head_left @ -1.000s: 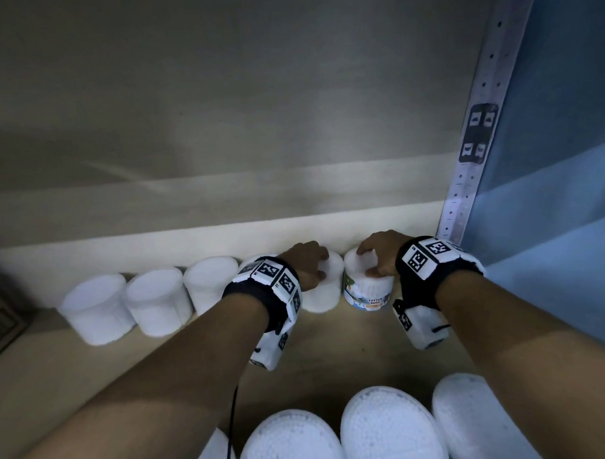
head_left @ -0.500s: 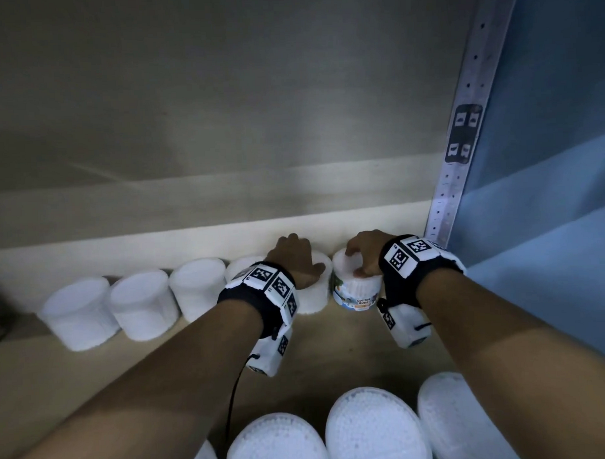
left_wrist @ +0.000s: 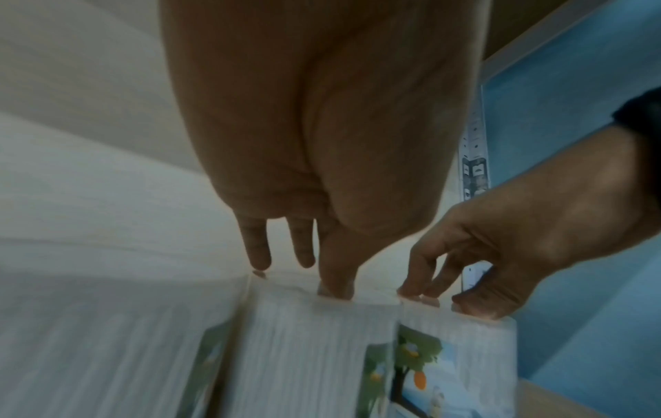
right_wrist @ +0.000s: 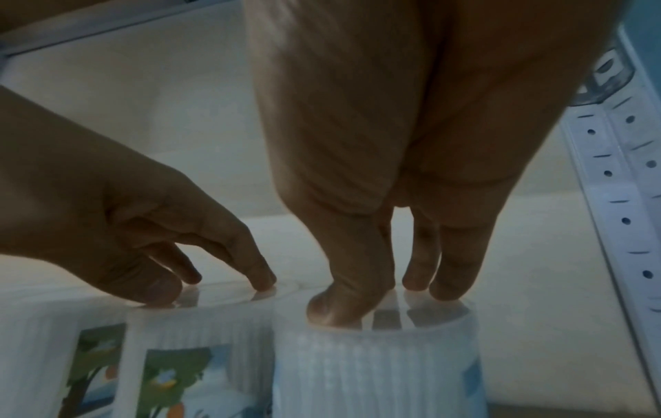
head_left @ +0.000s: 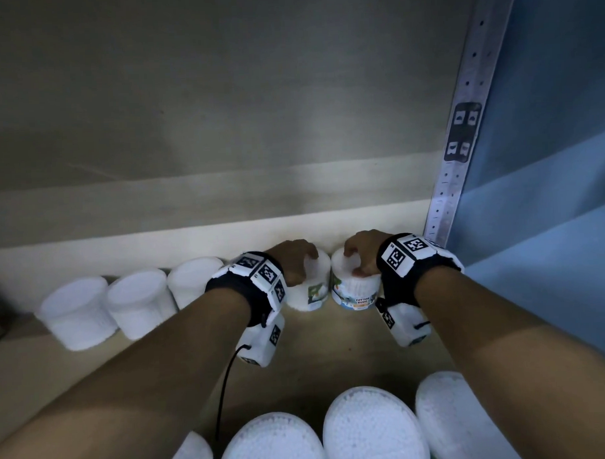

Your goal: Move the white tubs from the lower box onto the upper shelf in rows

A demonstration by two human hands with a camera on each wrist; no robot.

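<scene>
Two white tubs with picture labels stand side by side at the right end of the back row on the upper shelf (head_left: 332, 348). My left hand (head_left: 297, 260) arches over the left tub (head_left: 310, 292), its fingertips (left_wrist: 334, 291) touching the lid. My right hand (head_left: 362, 254) does the same on the right tub (head_left: 356, 294), thumb and fingertips (right_wrist: 332, 311) resting on the lid top. Neither hand wraps the tub sides. Both tubs sit on the shelf board, touching or nearly touching.
Three more white tubs (head_left: 139, 303) continue the row leftward along the back wall. A perforated metal upright (head_left: 462, 120) and a blue wall (head_left: 551, 220) bound the right side. Several large white tubs (head_left: 373, 429) fill the foreground below my forearms.
Both hands stay on top of the same two tubs. The scene has drifted slightly left in the head view; the tubs look a little nearer the back wall.
</scene>
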